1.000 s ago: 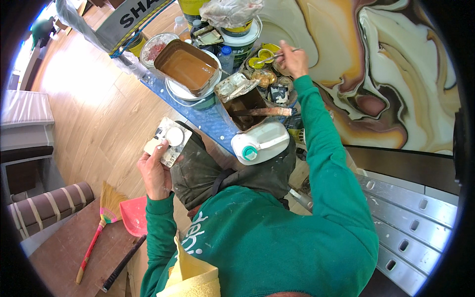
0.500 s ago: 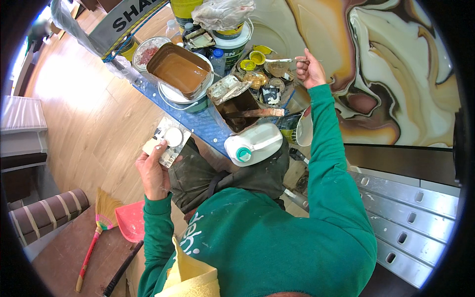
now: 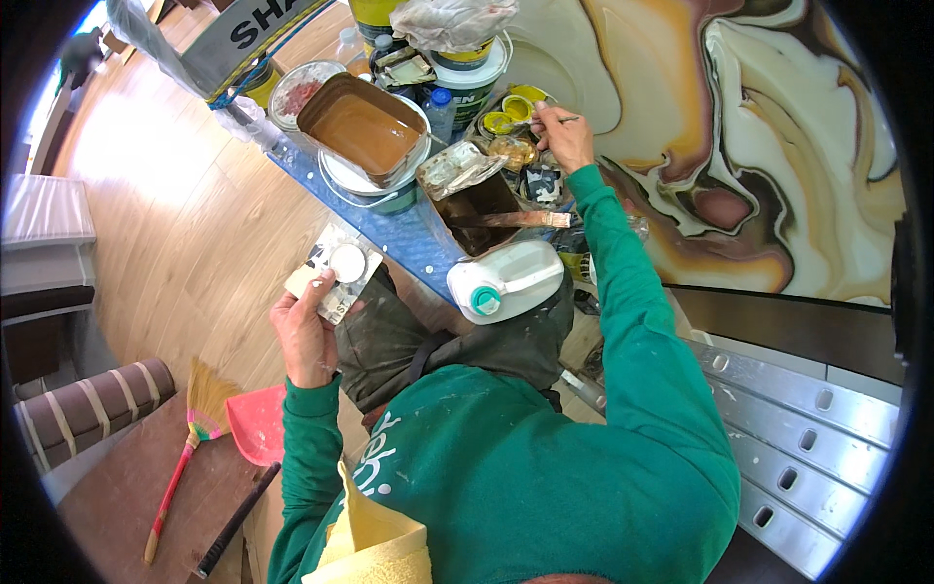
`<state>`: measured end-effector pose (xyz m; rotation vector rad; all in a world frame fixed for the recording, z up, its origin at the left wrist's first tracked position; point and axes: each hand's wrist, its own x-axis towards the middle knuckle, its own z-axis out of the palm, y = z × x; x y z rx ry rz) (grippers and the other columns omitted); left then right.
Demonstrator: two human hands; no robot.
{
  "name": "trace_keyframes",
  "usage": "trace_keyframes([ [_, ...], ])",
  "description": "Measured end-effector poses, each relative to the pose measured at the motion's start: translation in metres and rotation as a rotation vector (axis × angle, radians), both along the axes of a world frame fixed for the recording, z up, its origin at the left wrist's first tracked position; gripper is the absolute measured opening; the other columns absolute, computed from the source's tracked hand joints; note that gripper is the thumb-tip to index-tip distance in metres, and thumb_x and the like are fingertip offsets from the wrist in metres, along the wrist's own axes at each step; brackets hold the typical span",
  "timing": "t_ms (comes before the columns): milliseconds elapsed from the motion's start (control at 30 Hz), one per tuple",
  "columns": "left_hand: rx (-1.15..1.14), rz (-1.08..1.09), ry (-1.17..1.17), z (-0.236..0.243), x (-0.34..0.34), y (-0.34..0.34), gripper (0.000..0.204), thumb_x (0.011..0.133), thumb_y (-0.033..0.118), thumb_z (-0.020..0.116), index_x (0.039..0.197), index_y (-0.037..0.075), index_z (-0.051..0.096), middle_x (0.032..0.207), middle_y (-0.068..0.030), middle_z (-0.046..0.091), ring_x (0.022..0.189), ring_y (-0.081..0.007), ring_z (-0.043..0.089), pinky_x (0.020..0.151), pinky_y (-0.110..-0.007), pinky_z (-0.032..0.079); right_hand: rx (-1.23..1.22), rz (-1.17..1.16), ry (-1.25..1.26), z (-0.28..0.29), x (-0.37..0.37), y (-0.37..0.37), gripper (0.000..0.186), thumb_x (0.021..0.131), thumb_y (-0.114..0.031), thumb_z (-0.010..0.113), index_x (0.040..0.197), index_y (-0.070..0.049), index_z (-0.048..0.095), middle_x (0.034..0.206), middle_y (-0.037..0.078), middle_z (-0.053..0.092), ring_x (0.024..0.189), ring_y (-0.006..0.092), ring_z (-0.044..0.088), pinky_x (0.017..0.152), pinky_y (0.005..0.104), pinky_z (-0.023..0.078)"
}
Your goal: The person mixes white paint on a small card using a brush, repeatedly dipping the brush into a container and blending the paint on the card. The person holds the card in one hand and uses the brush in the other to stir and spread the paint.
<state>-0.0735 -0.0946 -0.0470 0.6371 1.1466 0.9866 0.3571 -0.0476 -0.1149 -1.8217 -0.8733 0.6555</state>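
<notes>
My left hand (image 3: 305,336) grips a flat, paint-marked card (image 3: 336,302), its thumb on top. On the card sits a round white lid or shallow dish (image 3: 347,262). My right hand (image 3: 566,136) is closed around a thin paintbrush (image 3: 569,119); its handle end shows, while the tip is hidden by the fingers or too small to make out. Just left of that hand stand small pots of yellow paint (image 3: 516,109). Below them are an amber-topped pot (image 3: 513,151) and a black-and-white smeared container (image 3: 542,183).
A brown paint tray (image 3: 365,127) rests on a white bucket. Nearby are a brown container with a wide brush (image 3: 513,220) across it and a white jug (image 3: 508,282) with a teal cap. A marbled panel (image 3: 739,146) rises at right, above a metal ladder (image 3: 808,443). A broom (image 3: 182,457) lies lower left.
My right hand has moved left and slightly down, from over the marbled panel to beside the yellow paint pots, taking the paintbrush along. My left hand keeps its hold on the card.
</notes>
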Motion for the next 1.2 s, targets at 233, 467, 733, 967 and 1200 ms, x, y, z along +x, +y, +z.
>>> trace_keyframes([
  [233, 0.005, 0.022, 0.001, 0.002, -0.001, -0.002, 0.026, 0.088, 0.011, 0.064, 0.109, -0.005, 0.06, 0.096, -0.0123, 0.069, 0.077, -0.0189, 0.071, 0.058, -0.034, 0.064, -0.036, 0.042, -0.191, -0.032, -0.003, 0.014, 0.045, 0.089, -0.046, 0.062, 0.085, -0.003, 0.072, 0.066, 0.009, 0.066, 0.054, 0.018, 0.062, 0.055, 0.0327, 0.049],
  [467, 0.011, 0.019, 0.015, 0.003, -0.001, -0.001, 0.027, 0.089, 0.011, 0.064, 0.109, -0.006, 0.06, 0.096, -0.0129, 0.069, 0.077, -0.0189, 0.071, 0.058, -0.033, 0.064, -0.003, 0.074, -0.263, -0.046, -0.004, 0.018, 0.044, 0.09, -0.045, 0.063, 0.089, -0.001, 0.073, 0.072, 0.005, 0.068, 0.054, 0.013, 0.061, 0.053, 0.0287, 0.048],
  [733, -0.014, 0.02, 0.036, 0.003, -0.001, -0.001, 0.027, 0.089, 0.01, 0.063, 0.11, -0.008, 0.059, 0.096, -0.0128, 0.068, 0.077, -0.0184, 0.07, 0.058, -0.033, 0.063, -0.033, 0.091, -0.306, -0.046, -0.005, 0.015, 0.046, 0.091, -0.046, 0.061, 0.091, -0.002, 0.072, 0.071, 0.006, 0.068, 0.056, 0.0147, 0.064, 0.055, 0.0299, 0.049],
  [967, -0.004, 0.035, 0.022, 0.002, 0.0, -0.001, 0.028, 0.089, 0.009, 0.063, 0.11, -0.009, 0.059, 0.096, -0.0137, 0.068, 0.077, -0.0188, 0.07, 0.057, -0.032, 0.063, -0.026, 0.076, -0.248, -0.051, 0.004, 0.01, 0.042, 0.092, -0.042, 0.062, 0.089, -0.001, 0.071, 0.07, 0.005, 0.067, 0.056, 0.0134, 0.064, 0.053, 0.028, 0.05],
  [1200, -0.013, 0.048, -0.008, 0.003, 0.001, -0.002, 0.022, 0.089, 0.006, 0.064, 0.105, -0.008, 0.061, 0.095, -0.0141, 0.069, 0.076, -0.0208, 0.071, 0.057, -0.036, 0.064, 0.044, 0.1, -0.318, -0.051, 0.0, 0.017, 0.042, 0.092, -0.041, 0.062, 0.086, -0.001, 0.07, 0.068, 0.004, 0.066, 0.054, 0.0136, 0.062, 0.053, 0.0277, 0.049],
])
